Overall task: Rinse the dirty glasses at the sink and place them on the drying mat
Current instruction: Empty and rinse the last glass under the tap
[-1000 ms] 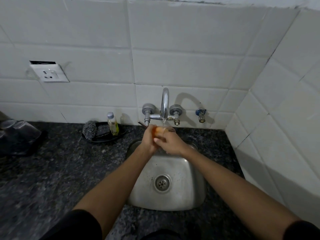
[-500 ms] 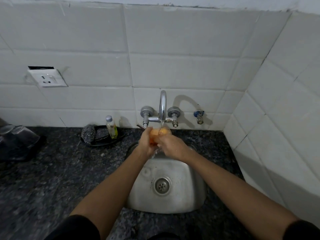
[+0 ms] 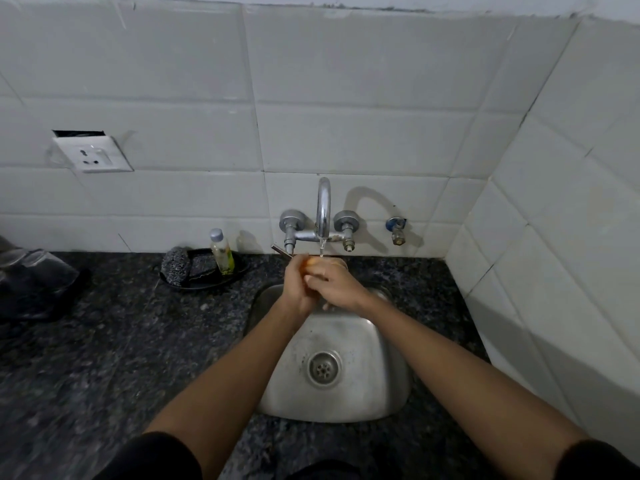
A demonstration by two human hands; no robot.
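Both my hands meet over the back of the steel sink (image 3: 377,389), under the tap (image 3: 323,209), which runs a thin stream of water. Between them is a glass (image 3: 311,263) with an orange tint, mostly hidden by fingers. My left hand (image 3: 298,289) grips it from the left side. My right hand (image 3: 337,284) wraps over it from the right. At the far left edge, upturned clear glasses (image 3: 38,268) stand on a dark drying mat (image 3: 52,306).
A black dish (image 3: 207,284) left of the tap holds a scrubber and a small bottle (image 3: 221,251) of yellow-green liquid. Dark granite counter (image 3: 121,341) surrounds the sink. Tiled walls close in behind and on the right. A wall socket (image 3: 91,155) sits at upper left.
The hands stay under the running tap with the glass, shifting slightly as they turn and rub it. The camera has tilted a little.
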